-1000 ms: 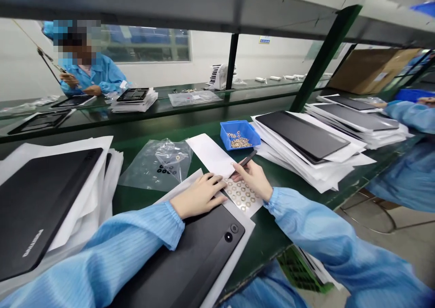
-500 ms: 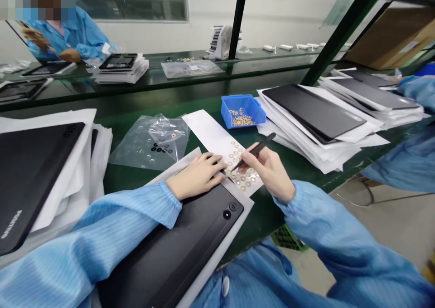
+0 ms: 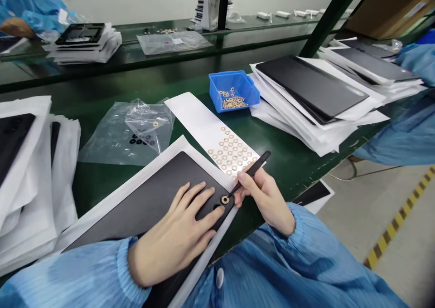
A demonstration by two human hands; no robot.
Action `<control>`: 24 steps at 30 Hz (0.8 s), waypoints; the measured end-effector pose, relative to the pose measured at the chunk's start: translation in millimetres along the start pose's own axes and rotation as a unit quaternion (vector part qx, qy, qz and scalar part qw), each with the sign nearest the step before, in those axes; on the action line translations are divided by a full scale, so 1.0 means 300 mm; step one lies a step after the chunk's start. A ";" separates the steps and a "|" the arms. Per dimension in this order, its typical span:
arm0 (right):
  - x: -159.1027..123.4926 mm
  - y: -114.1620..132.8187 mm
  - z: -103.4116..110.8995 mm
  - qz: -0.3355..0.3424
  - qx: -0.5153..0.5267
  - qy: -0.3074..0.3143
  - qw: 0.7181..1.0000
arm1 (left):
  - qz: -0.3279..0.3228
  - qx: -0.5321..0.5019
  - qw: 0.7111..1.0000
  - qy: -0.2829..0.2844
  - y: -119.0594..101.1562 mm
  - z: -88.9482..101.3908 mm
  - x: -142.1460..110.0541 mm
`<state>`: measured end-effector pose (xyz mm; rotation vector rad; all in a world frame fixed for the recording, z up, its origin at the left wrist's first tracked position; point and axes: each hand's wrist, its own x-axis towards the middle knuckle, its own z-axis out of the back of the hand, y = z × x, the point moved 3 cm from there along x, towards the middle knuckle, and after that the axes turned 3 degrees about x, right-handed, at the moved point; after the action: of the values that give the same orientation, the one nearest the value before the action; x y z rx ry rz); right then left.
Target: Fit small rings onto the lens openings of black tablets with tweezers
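Note:
A black tablet back cover [image 3: 152, 194] lies on a white sheet in front of me. My left hand [image 3: 176, 235] rests flat on it, fingers spread, near the camera holes. My right hand [image 3: 263, 194] pinches black tweezers [image 3: 249, 174] whose tip touches a small gold ring [image 3: 224, 200] sitting on one camera hole. Just beyond lies a white strip [image 3: 204, 124] carrying several gold rings.
A blue bin [image 3: 233, 90] of gold rings sits behind the strip. Clear plastic bags [image 3: 132, 133] lie to the left. Stacks of black covers on white sheets stand at right [image 3: 312, 88] and left [image 3: 30, 163]. Another person's blue sleeve [image 3: 404, 131] is at far right.
My left hand slid from the strip down onto the cover. My right hand brought the tweezers from the ring strip to the camera hole, where a gold ring now sits. The view tilted downward.

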<state>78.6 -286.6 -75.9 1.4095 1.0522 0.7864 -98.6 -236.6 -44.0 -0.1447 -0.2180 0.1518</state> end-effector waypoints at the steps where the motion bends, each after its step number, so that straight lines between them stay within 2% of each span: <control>1: -0.001 0.002 -0.001 0.000 -0.003 0.001 1.000 | 0.000 0.006 1.000 0.005 -0.001 -0.003 0.006; 10: -0.004 0.008 -0.002 0.006 -0.039 0.000 0.999 | 0.008 0.014 1.000 0.007 0.006 -0.004 0.016; 18: -0.007 0.028 -0.004 0.009 -0.062 0.001 0.998 | 0.019 0.013 0.999 -0.026 0.004 -0.015 0.010; 24: -0.008 0.027 -0.004 0.020 -0.088 0.001 0.996 | 0.022 0.016 1.000 -0.014 0.003 -0.025 0.001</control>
<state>77.8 -287.9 -67.6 1.2827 0.9358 0.8876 -96.7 -236.6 -51.3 -0.1157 -0.2403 0.2020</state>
